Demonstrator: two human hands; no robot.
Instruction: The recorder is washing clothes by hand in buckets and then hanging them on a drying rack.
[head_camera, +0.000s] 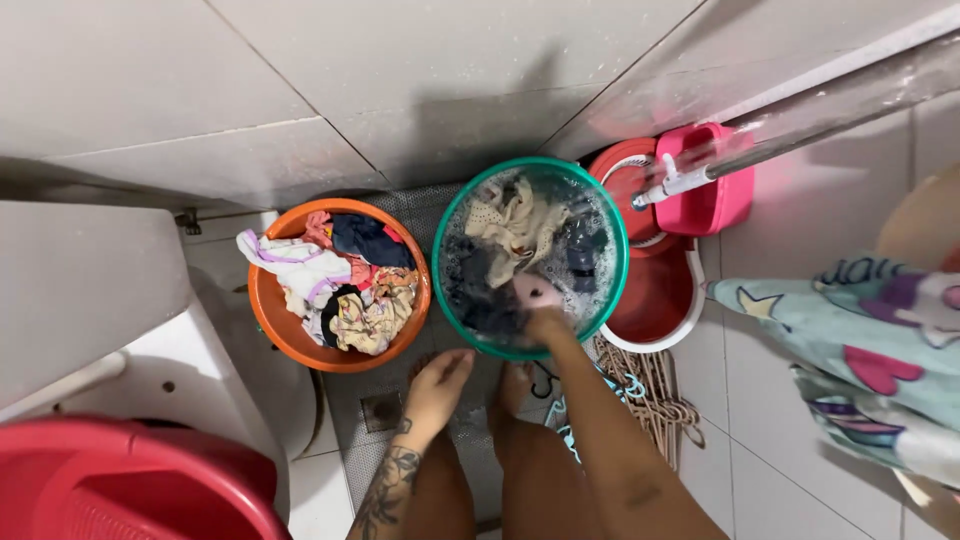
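Note:
My right hand (545, 318) reaches down into a green basin (452, 200) of soapy water and dark and cream clothes (512, 225). Its fingers are closed on a small pale pink item (537, 290) at the basin's near edge; I cannot tell whether this is soap or cloth. My left hand (440, 385), on a tattooed forearm, hangs open above the grey floor mat (420, 205). It holds nothing and is just short of the basin. To the left, an orange basin (270, 310) holds a heap of mixed dry clothes (345, 275).
A red mop bucket (660, 300) with a pink spinner (715, 195) stands right of the green basin, with a metal handle (760, 155) over it. Hangers (650, 395) lie on the tiles. A white toilet (90, 290) and red basket (120, 480) are at left, a patterned cloth (860, 350) at right.

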